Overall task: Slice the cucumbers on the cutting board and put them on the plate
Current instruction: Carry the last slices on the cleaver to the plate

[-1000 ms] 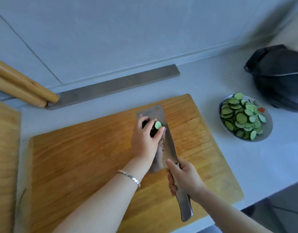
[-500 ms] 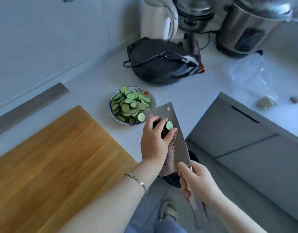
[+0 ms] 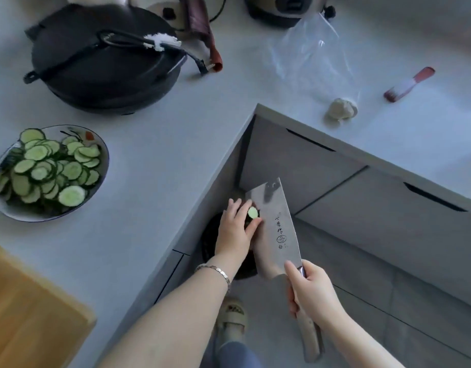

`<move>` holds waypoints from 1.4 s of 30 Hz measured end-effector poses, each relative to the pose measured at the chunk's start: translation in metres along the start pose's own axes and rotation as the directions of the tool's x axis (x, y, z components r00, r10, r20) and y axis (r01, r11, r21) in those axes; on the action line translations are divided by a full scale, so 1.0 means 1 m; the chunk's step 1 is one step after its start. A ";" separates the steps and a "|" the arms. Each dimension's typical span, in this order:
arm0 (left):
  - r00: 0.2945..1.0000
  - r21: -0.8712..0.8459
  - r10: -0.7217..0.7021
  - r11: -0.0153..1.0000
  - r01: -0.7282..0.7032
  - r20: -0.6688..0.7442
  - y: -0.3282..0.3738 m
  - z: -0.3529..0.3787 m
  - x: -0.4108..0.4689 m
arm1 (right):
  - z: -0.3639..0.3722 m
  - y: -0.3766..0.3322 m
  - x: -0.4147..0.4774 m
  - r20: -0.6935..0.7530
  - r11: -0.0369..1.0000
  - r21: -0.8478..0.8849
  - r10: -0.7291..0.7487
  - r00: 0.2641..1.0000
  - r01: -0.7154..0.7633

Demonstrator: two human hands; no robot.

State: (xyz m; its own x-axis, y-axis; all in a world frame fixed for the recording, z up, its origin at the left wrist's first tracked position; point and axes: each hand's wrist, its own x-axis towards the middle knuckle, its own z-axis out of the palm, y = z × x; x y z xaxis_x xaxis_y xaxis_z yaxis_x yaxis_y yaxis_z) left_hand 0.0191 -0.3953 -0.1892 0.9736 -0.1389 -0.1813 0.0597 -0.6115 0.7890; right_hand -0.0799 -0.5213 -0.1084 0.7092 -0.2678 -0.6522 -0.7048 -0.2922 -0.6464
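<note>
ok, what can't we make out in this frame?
Head view only.
cucumber end: left hand covers all but the cut face.
dark thing on the floor: mostly behind left hand and cleaver.
cutting board: cut off by left and bottom edges.
cleaver handle: mostly wrapped by right hand.

Left hand (image 3: pixel 235 232) held forward, fingers (image 3: pixel 253 224) pinching cucumber stub (image 3: pixel 253 213), right hand (image 3: pixel 314 293) lower, gripping cleaver (image 3: pixel 278 227) by handle

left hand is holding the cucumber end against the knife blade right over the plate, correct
Not quite. The left hand does hold the cucumber end against the knife blade, but not over the plate. The head view shows them past the counter edge, above a dark container on the floor; the plate sits on the counter, off to the left.
</note>
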 end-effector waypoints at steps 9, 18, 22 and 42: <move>0.963 0.516 -0.138 0.857 -0.001 0.231 0.013 -0.009 0.018 | -0.015 0.000 0.026 -0.071 0.995 -0.100 -0.004 0.997 -0.003; 0.961 0.539 -0.219 0.837 0.096 0.168 0.054 -0.100 0.020 | -0.032 -0.068 0.000 -0.045 0.922 -0.315 -0.251 0.967 0.225; 0.955 0.518 -0.294 0.823 0.234 0.036 0.049 -0.169 0.003 | -0.013 -0.133 -0.017 0.085 0.773 -0.474 -0.437 0.895 0.422; 0.618 0.142 -0.642 0.632 0.762 -0.453 -0.158 -0.482 -0.281 | 0.364 -0.280 -0.166 0.785 -0.168 -0.516 -0.486 0.385 0.840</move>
State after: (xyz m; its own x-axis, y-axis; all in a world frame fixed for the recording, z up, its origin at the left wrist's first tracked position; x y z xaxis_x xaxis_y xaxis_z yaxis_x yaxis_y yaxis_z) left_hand -0.1578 0.1160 0.0200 0.6632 0.6601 -0.3528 0.7479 -0.6030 0.2776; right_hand -0.0061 -0.0606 0.0366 0.6016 0.7595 -0.2474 0.7232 -0.6494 -0.2349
